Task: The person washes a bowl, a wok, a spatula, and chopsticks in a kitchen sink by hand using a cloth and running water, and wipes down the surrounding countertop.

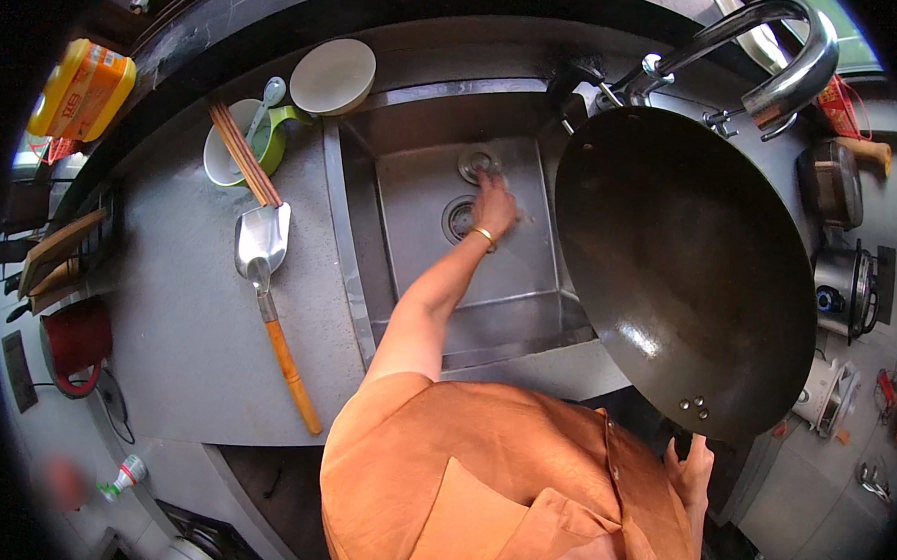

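Observation:
My left hand [495, 207], with a gold bracelet at the wrist, reaches down into a stainless steel sink [486, 270]. Its fingertips overlap the edge of a round metal drain strainer [478, 158]; motion blur hides whether they grip it. Just beside the hand is the drain opening [459, 219]. On the right, a large dark wok [689, 275] is held tilted over the sink's right side, its hollow facing me. My right hand [689, 467] grips the wok's handle at the lower rim, most of that handle hidden.
A chrome faucet [791, 77] arches behind the wok. Left of the sink are a white bowl [333, 76], a green-handled bowl [272, 151] with a spoon, chopsticks [244, 155] and a wok spatula [264, 234]. A red kettle [76, 339] stands farther left, a steel cooker [844, 290] at right.

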The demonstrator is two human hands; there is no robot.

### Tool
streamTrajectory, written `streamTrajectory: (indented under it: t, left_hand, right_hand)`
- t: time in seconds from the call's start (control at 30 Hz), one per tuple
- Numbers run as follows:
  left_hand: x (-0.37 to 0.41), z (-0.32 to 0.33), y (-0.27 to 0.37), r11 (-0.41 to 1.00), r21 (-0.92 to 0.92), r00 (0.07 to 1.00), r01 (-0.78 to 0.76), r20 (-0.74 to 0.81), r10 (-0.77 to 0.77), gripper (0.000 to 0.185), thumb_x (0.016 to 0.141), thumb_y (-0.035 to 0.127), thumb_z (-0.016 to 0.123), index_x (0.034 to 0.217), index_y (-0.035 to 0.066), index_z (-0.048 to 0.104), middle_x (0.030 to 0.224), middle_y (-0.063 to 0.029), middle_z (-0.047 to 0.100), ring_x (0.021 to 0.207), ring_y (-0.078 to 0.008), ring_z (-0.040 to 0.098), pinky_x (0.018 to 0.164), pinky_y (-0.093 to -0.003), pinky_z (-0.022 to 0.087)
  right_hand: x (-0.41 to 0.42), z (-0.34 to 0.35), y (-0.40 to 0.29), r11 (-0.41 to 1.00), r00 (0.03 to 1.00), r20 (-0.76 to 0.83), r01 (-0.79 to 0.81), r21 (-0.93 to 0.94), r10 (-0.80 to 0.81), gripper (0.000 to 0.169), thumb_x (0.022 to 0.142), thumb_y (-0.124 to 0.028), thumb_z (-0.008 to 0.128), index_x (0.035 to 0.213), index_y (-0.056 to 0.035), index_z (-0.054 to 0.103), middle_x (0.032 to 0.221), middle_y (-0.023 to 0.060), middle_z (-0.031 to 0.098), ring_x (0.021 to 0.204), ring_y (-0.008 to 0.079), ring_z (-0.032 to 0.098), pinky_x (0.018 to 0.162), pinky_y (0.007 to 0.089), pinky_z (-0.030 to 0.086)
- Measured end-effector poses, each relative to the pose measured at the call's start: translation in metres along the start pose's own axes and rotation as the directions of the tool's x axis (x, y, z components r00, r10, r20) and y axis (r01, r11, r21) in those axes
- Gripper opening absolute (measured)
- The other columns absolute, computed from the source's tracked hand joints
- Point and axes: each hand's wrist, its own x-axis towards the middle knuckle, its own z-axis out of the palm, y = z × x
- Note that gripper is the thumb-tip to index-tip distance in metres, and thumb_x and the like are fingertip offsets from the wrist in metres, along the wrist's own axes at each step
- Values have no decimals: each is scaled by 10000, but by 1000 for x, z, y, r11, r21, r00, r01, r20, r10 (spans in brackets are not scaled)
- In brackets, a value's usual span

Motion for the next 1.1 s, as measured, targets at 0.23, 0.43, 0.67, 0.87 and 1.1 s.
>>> streamTrajectory:
  t: [0.23,0.43,0.67,0.87,1.1]
  left_hand:
    - [-64,7,39,970,76,940,-232,272,204,447,746,139,514,1169,11,444,1304,-201,349,965,-368,526,769,-487,459]
    - [-84,58,38,754,437,845,-491,449,290,644,756,228,531,1314,-2,308,1378,-142,291,1050,-260,484,770,-405,419]
    - [5,65,42,832,526,976,-178,204,81,598,797,221,484,1323,4,300,1384,-92,279,1039,-228,483,732,-386,423]
    - [55,67,18,899,312,932,307,-288,-219,500,836,154,411,1307,17,315,1343,-93,323,1038,-226,487,745,-424,454]
    - [1,39,-21,752,345,808,562,-423,-410,464,844,155,405,1281,15,336,1265,-128,397,1028,-227,489,659,-358,505]
  right_hand:
    - [6,0,-2,999,999,-14,-32,22,33,272,713,-2,603,958,50,497,757,247,581,711,425,567,571,424,455]
    - [7,-3,-2,999,999,10,-38,-7,38,287,713,3,602,975,50,495,754,253,577,705,426,569,558,425,451]
    - [2,-3,-5,996,996,31,-82,25,81,348,709,25,604,1027,54,467,770,262,578,715,431,570,545,409,454]
    - [9,-5,-14,996,998,17,-63,60,62,378,707,45,602,1055,51,455,801,263,584,750,434,575,558,396,462]
    - [5,-1,-1,999,1000,-4,-25,36,25,302,699,36,608,975,49,486,764,250,580,700,419,578,551,398,462]
